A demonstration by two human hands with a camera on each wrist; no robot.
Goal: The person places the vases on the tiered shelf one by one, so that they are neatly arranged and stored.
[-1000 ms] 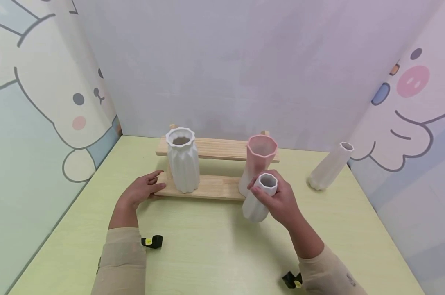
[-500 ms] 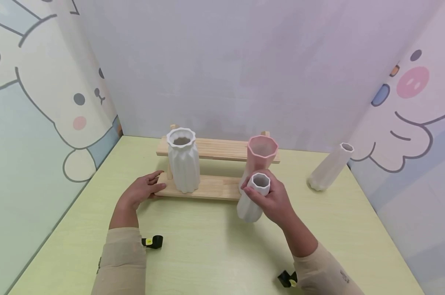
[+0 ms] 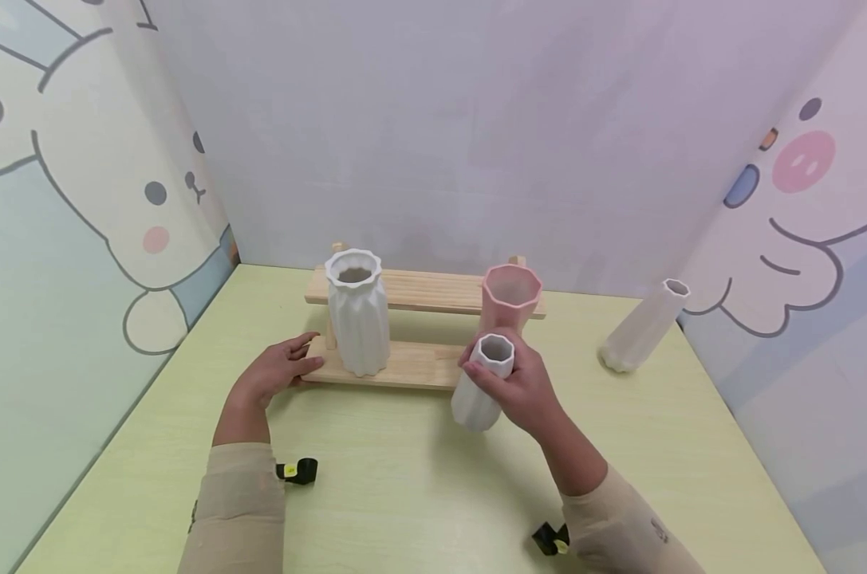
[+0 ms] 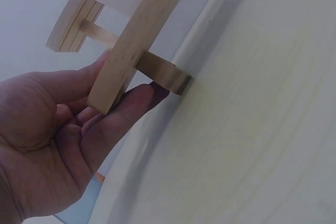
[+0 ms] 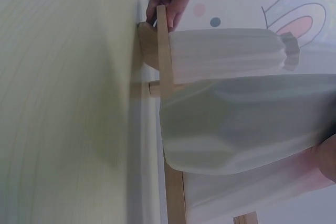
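Observation:
My right hand grips a slim white faceted vase near its neck, tilted, just in front of a two-tier wooden shelf. In the right wrist view this vase hangs off the table, overlapping the lower board's edge; whether they touch I cannot tell. At the lower board's left end, my left hand holds on, thumb above and fingers beneath, as the left wrist view of the board shows. A ribbed white vase and a pink-topped vase stand on the lower board; the latter is partly hidden.
Another white vase stands on the table at the right. The shelf's upper board runs behind the standing vases. A grey wall rises at the back, with cartoon-printed walls left and right. Black wrist-camera mounts show at both sleeves.
My right hand has carried the slim white vase leftward along the shelf's front. The left hand and the other vases have stayed in place.

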